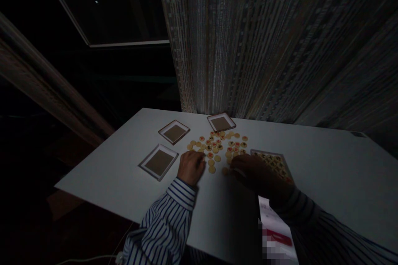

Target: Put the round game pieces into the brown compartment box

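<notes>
At the near edge, lit rectangular screen (pixel 275 232), cut off by the frame, partly behind the right forearm and pixelated at one side. Just beyond, left hand (pixel 190 167) in a blue-and-white striped sleeve (pixel 164 221), fingers curled and narrow; right hand (pixel 255 172) in deep shadow, fingers bent downward. Grasp of either hand impossible to tell, the undersides being hidden.

Between and beyond the hands, on a white rectangular table (pixel 329 174), a loose spread of pale, round, flat discs (pixel 212 169), some marked in red or dark characters, others plain on top. Step in hand, by judgement: fingertip handling of loose discs at the near side of the spread. Called for next, by judgement: a light pinch at a disc's rim, without disturbance of close neighbours. Many characters too small and dim to read.

To the right, shallow pale-rimmed tray (pixel 287 169) with marked discs in rows, near side hidden by the right hand. To the left and farther back, three shallow square trays (pixel 174 131) with brown bottoms showing, the farthest beside the spread. Behind the table, shimmering strand curtain (pixel 211 49) and pale-framed dark panel (pixel 124 44), surroundings lost in darkness.
</notes>
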The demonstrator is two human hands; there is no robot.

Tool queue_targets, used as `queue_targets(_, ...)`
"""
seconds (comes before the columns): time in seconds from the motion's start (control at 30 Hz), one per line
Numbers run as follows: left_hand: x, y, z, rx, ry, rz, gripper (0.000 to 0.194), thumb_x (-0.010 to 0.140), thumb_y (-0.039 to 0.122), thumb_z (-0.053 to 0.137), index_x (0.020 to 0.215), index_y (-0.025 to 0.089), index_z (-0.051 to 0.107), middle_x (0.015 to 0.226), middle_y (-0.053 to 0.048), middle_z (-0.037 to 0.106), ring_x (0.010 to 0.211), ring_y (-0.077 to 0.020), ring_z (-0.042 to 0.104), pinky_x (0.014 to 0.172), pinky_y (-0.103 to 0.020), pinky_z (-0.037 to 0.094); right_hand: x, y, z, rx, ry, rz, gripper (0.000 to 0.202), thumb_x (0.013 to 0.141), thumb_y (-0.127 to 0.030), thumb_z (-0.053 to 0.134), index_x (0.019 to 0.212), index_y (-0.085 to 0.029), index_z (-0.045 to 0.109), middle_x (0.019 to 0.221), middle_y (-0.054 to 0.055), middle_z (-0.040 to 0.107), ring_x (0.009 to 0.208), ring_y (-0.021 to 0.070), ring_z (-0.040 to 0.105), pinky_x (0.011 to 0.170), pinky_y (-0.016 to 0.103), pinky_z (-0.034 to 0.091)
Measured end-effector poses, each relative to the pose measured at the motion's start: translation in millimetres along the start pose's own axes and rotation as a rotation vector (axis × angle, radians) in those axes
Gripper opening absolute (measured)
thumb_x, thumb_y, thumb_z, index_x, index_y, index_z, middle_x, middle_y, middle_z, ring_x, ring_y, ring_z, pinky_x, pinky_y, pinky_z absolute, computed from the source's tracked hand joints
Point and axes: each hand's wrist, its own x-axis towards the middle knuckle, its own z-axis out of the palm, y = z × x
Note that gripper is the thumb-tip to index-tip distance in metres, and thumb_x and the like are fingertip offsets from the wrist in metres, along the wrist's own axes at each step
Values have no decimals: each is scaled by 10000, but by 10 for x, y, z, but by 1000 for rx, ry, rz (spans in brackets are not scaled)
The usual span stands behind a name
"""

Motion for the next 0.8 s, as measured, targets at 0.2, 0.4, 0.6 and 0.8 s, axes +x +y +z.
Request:
queue_targets(0.2, -22, -52, 45, -33, -3, -26, 244, 739, 175, 562, 973, 193, 627, 932, -58, 681, 973, -236, 551, 903, -443, 387, 150, 4, 123, -26, -121, -29, 227, 875, -251, 423, 828, -171, 630, 885, 81, 621, 822, 183, 565, 724, 322, 405)
queue_targets(0.4, -13, -98, 81, -31, -6, -23, 263, 741, 189, 576, 1001, 192, 617, 968, -58, 671, 1005, -236, 532, 911, -434, 374, 173, 0, 285, -18, -31, -60, 226, 846, -216, 440, 983, -177, 615, 1047, 105, 611, 962, 218, 549, 798, 372, 398)
queue_targets(0.6, 18, -67, 67, -13, -14, -17, 255, 728, 171, 586, 977, 212, 625, 944, -60, 674, 985, -235, 535, 901, -437, 368, 212, -36, 320, -27, -59, -73, 220, 840, -210, 439, 979, -181, 606, 1074, 105, 614, 978, 221, 546, 829, 386, 386)
queue_targets(0.8, 24, -62, 60, 10, -41, -4, 238, 730, 173, 589, 962, 210, 623, 942, -63, 673, 1001, -237, 531, 929, -452, 338, 242, -68, 331, -56, -90, -72, 211, 821, -204, 469, 984, -183, 602, 1083, 107, 611, 973, 231, 545, 814, 394, 391)
